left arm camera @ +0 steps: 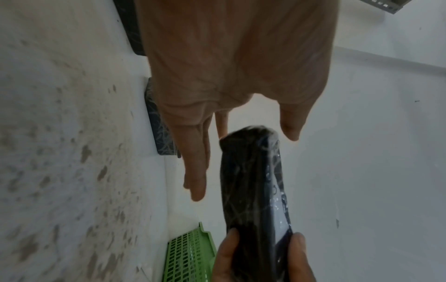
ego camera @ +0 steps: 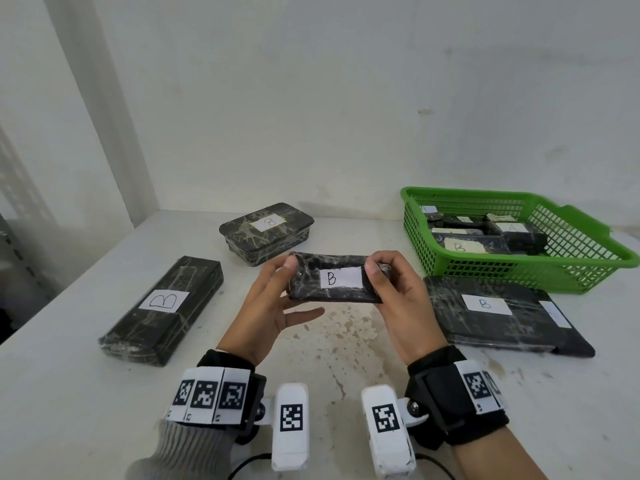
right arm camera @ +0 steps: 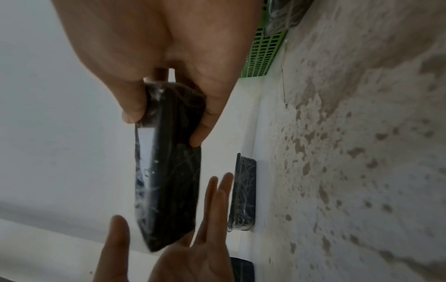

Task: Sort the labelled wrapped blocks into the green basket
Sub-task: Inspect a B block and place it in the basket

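Note:
A black wrapped block labelled B (ego camera: 341, 282) is held up over the middle of the white table (ego camera: 311, 358). My right hand (ego camera: 379, 271) grips its right end between thumb and fingers, as the right wrist view shows (right arm camera: 164, 128). My left hand (ego camera: 294, 289) sits at the block's left end with fingers straight and spread, thumb near the top corner; in the left wrist view (left arm camera: 243, 164) a gap shows between thumb and block (left arm camera: 251, 181). The green basket (ego camera: 450, 268) stands at the right back and holds several labelled blocks.
Three more wrapped B blocks lie on the table: a long one (ego camera: 162, 310) at the left, a box-shaped one (ego camera: 266, 230) at the back, a flat wide one (ego camera: 491, 317) in front of the basket. A white wall runs behind the table. The table's left edge drops off.

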### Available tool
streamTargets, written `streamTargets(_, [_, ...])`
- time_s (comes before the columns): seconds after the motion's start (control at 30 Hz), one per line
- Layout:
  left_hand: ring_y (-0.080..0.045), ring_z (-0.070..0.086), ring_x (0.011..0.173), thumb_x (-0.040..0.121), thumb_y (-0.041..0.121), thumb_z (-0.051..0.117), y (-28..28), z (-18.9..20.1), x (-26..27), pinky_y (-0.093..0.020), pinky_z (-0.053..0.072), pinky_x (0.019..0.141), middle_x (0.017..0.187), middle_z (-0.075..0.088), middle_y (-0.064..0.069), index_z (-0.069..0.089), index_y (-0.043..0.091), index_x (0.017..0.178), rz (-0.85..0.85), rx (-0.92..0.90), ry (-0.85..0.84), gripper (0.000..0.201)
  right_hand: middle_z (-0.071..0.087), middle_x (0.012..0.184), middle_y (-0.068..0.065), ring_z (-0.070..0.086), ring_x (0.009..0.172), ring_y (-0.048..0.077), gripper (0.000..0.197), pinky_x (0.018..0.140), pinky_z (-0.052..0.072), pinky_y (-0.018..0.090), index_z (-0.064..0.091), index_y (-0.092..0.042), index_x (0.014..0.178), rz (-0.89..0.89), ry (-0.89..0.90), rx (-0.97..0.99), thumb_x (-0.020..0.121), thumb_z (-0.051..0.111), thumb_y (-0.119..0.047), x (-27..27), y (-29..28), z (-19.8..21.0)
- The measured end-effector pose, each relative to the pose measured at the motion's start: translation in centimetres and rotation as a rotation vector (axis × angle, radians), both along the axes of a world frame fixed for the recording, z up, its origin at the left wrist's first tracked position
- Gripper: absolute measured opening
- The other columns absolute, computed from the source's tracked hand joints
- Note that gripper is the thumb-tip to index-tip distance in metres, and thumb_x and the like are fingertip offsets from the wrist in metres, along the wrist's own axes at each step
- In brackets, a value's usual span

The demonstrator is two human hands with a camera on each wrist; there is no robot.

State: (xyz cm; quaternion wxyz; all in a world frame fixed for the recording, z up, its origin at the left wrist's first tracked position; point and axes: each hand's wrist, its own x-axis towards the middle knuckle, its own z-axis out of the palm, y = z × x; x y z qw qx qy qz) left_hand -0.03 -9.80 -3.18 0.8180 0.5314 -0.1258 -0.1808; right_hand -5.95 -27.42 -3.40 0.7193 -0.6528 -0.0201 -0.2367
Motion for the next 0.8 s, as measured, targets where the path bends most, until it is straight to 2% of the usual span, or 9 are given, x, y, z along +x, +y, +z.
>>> streamTargets(0.07, [-0.033,0.07,0.103,0.088,0.05,0.054,0.18,0.13,0.1,-0.045,0.06,0.079,0.121,0.068,-0.015,0.057,0.015,0.128,-0.016,0.014,0.006,0.053,0.057,0.093,-0.003,0.054,0.092,0.012,0.029,0.093,0.046,0.033,0.061,-0.029,0.11,0.06,0.006,-0.006,0.083,0.067,-0.035,-0.07,-0.09,-0.07])
streamTargets(0.17, [-0.03,0.07,0.101,0.083,0.04,0.056,0.13,0.21,0.11,-0.042,0.061,0.075,0.118,0.069,-0.013,0.059,0.01,0.12,0.011,-0.037,-0.016,0.047,0.063,0.107,0.0,0.059,0.108,0.014,0.046,0.097,0.049,0.028,0.054,-0.028,0.125,0.12,0.039,0.001,0.082,0.067,-0.029,-0.19,-0.02,-0.03])
streamTargets(0.27, [-0.03,0.066,0.106,0.089,0.024,0.063,0.13,-0.28,0.35,-0.041,0.061,0.076,0.117,0.065,-0.016,0.055,0.004,0.119,0.071,-0.114,-0.005,0.036,0.063,0.119,0.002,0.061,0.113,0.015,0.043,0.098,0.05,0.031,0.058,-0.021,0.124,0.11,0.096,0.075,0.086,0.069,-0.038,-0.1,0.14,0.21])
streamTargets(0.33, [-0.033,0.062,0.112,0.088,0.018,0.062,0.09,-0.57,0.44,-0.045,0.059,0.079,0.117,0.061,-0.017,0.052,0.005,0.124,0.064,-0.165,0.005,0.039,0.062,0.125,0.004,0.061,0.116,0.015,0.058,0.101,0.049,0.036,0.055,-0.021,0.131,0.098,0.137,0.172,0.083,0.067,-0.052,0.07,0.09,0.14])
streamTargets(0.4, [-0.033,0.061,0.113,0.084,0.018,0.058,0.07,-0.52,0.44,-0.046,0.058,0.083,0.118,0.061,-0.017,0.05,0.007,0.126,0.028,-0.199,-0.007,0.045,0.061,0.131,0.006,0.061,0.12,0.019,0.067,0.098,0.053,0.04,0.052,-0.018,0.134,0.099,0.177,0.234,0.078,0.062,-0.054,0.28,0.09,0.07])
streamTargets(0.53, [-0.03,0.063,0.115,0.076,0.028,0.065,0.28,-0.32,0.46,-0.046,0.057,0.088,0.122,0.063,-0.016,0.055,0.009,0.122,-0.028,-0.153,-0.063,0.051,0.071,0.112,0.015,0.07,0.102,0.027,0.043,0.077,0.06,0.034,0.059,-0.005,0.124,0.119,0.149,0.321,0.086,0.06,-0.026,0.35,0.18,0.08])
streamTargets(0.63, [-0.029,0.064,0.115,0.08,0.034,0.067,0.13,-0.43,0.27,-0.043,0.058,0.088,0.124,0.065,-0.016,0.058,0.01,0.116,-0.006,-0.114,-0.074,0.045,0.074,0.101,0.011,0.07,0.102,0.027,0.029,0.075,0.06,0.032,0.062,-0.006,0.118,0.132,0.108,0.319,0.091,0.058,-0.014,0.23,0.12,0.32])
streamTargets(0.7, [-0.029,0.065,0.111,0.088,0.024,0.066,-0.07,-0.48,0.24,-0.04,0.06,0.082,0.117,0.067,-0.015,0.06,0.009,0.11,0.038,-0.111,-0.068,0.028,0.073,0.107,0.012,0.067,0.108,0.032,0.039,0.072,0.061,0.035,0.061,-0.008,0.12,0.12,0.125,0.312,0.084,0.065,-0.023,0.26,0.13,0.32])
streamTargets(0.8, [-0.029,0.066,0.108,0.094,0.017,0.055,-0.11,-0.67,0.4,-0.04,0.061,0.079,0.115,0.066,-0.016,0.059,0.008,0.106,0.05,-0.104,-0.065,0.016,0.059,0.135,0.012,0.056,0.124,0.033,0.059,0.07,0.061,0.04,0.062,-0.023,0.125,0.117,0.181,0.275,0.073,0.072,-0.049,0.23,0.28,0.29])
